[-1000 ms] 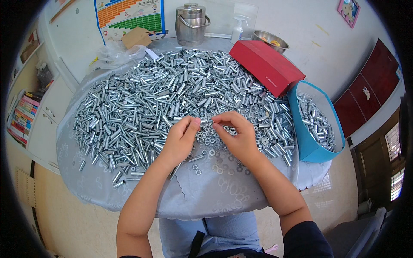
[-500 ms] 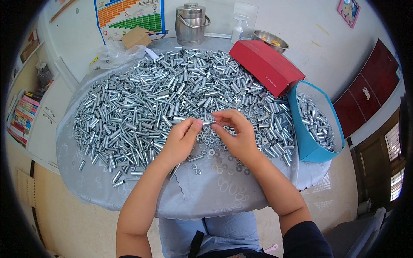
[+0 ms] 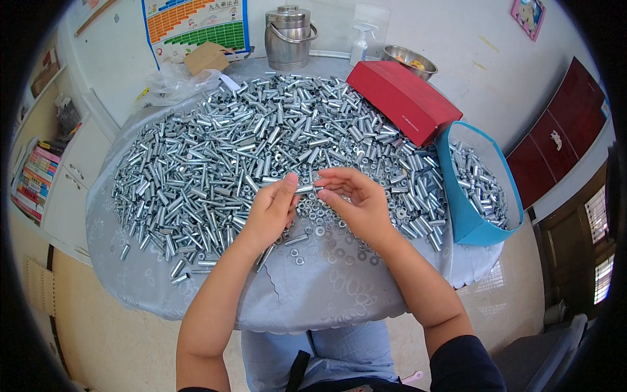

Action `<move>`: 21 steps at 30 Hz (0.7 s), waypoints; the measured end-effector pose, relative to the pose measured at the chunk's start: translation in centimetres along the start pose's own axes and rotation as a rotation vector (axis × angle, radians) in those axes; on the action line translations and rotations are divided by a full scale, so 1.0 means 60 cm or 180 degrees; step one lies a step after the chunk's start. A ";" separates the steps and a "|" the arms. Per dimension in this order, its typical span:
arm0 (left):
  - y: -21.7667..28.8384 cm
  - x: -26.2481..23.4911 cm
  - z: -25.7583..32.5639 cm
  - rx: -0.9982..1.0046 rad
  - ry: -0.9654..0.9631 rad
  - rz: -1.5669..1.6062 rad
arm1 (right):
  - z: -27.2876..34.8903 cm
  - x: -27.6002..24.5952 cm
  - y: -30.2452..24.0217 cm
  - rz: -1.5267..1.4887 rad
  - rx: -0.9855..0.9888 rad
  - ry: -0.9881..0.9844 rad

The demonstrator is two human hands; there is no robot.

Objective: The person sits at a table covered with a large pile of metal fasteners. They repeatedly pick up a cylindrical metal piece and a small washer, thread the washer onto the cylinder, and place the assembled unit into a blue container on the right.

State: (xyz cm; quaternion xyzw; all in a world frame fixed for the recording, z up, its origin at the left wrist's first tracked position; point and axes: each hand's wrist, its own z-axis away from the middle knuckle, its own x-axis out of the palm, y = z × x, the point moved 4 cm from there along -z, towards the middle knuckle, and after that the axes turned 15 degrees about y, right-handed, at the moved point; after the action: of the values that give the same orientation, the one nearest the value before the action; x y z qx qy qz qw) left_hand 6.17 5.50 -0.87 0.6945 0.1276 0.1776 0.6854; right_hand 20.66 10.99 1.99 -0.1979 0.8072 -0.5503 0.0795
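Note:
Above the near side of a big heap of shiny metal sleeves and bolts [image 3: 215, 157], my left hand [image 3: 268, 210] is closed round a short silver metal sleeve [image 3: 305, 189], which lies level and points right. My right hand [image 3: 358, 201] has thumb and forefinger pinched at the sleeve's right end. Whatever small piece those fingertips hold is too small to make out. Loose washers and nuts [image 3: 320, 230] lie scattered on the cloth under and between both hands.
A grey cloth covers the round table [image 3: 313, 307]. To the right stands a blue fabric bin [image 3: 477, 222] with metal sleeves in it. A red box [image 3: 405, 101] lies behind it. At the back are a steel pot [image 3: 289, 49], a spray bottle [image 3: 358, 47] and a metal bowl [image 3: 424, 74].
Both hands have shifted slightly left with the sleeve. More of the sleeve shows between them now, and the right fingertips stay at its end.

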 end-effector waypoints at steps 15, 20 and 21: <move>0.000 0.010 0.004 -0.1280 -0.0221 0.0768 | -0.001 -0.003 -0.004 0.0179 -0.0239 0.0168; -0.002 0.009 0.003 -0.1258 -0.0275 0.0638 | 0.000 -0.003 -0.003 0.0246 -0.0219 0.0157; -0.001 0.009 0.003 -0.1267 -0.0242 0.0653 | 0.000 -0.003 -0.002 0.0256 -0.0221 0.0152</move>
State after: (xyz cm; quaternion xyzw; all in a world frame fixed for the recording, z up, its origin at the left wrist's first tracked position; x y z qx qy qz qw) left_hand 6.73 5.57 -0.91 0.5612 -0.0072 0.2417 0.7916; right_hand 20.87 11.00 2.08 -0.1548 0.8348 -0.5230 0.0753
